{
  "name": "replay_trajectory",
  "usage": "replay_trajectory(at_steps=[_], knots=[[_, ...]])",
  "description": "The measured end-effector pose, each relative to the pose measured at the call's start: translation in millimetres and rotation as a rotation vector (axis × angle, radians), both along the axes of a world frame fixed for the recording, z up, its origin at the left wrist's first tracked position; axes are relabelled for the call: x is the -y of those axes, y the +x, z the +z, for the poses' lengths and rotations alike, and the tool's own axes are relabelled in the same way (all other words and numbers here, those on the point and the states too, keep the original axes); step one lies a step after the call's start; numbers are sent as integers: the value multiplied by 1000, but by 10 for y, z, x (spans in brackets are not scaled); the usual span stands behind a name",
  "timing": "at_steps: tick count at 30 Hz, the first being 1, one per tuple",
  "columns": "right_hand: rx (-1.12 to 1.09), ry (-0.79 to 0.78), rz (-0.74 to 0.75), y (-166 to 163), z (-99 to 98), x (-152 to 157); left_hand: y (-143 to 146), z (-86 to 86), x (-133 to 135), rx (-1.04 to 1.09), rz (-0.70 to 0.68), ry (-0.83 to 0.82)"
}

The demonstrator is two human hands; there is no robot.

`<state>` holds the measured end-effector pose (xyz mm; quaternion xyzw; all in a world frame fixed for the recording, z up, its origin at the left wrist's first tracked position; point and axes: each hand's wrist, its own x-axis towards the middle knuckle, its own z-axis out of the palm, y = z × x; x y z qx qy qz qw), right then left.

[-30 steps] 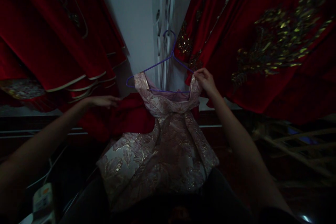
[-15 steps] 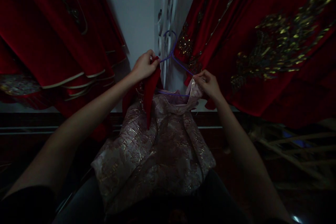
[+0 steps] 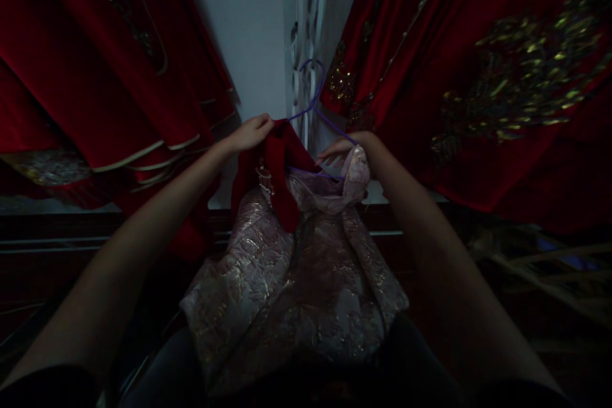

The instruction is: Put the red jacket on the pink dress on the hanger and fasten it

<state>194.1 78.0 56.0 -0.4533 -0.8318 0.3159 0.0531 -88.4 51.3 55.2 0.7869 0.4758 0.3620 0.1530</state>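
Observation:
A pale pink brocade dress (image 3: pixel 335 268) with metallic thread hangs in front of me on a purple wire hanger (image 3: pixel 312 105). My left hand (image 3: pixel 253 132) is closed at the hanger's left end, gripping the shoulder of a red garment (image 3: pixel 284 185) with a beaded ornament. This red cloth drapes over the dress's left side. My right hand (image 3: pixel 342 145) reaches inward under the hanger's right arm, its fingers stretched toward the red cloth. The dress's right shoulder lies over the hanger end beside my right wrist.
Red garments with gold trim (image 3: pixel 143 89) hang on the left. More red cloth with gold sequins (image 3: pixel 526 76) hangs on the right. White scrolled metalwork (image 3: pixel 306 13) stands behind the hanger, near a pale wall (image 3: pixel 239 32). A slatted frame (image 3: pixel 549 268) sits low at right.
My right hand has let go of the dress's right shoulder and moved inward beneath the hanger arm. My left hand has shifted left and slightly down; the red cloth is spread wider.

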Motion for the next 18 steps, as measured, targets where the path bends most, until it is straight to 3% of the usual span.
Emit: replay_trajectory(at_steps=[4, 8, 10, 15, 18], knots=[[90, -209, 56, -99, -177, -3, -8, -140, -44, -4, -5, 14], [35, -160, -29, -65, -293, -88, 46, -300, -43, -122, 99, 211], [9, -54, -129, -30, -306, -159, 52, -375, -31, -182, 139, 301], [-102, 380, -427, 141, -231, -287, -2, -457, 25, -380, 114, 410], [-50, 516, -519, 275, -166, -220, -23, -468, 57, -422, 128, 428]])
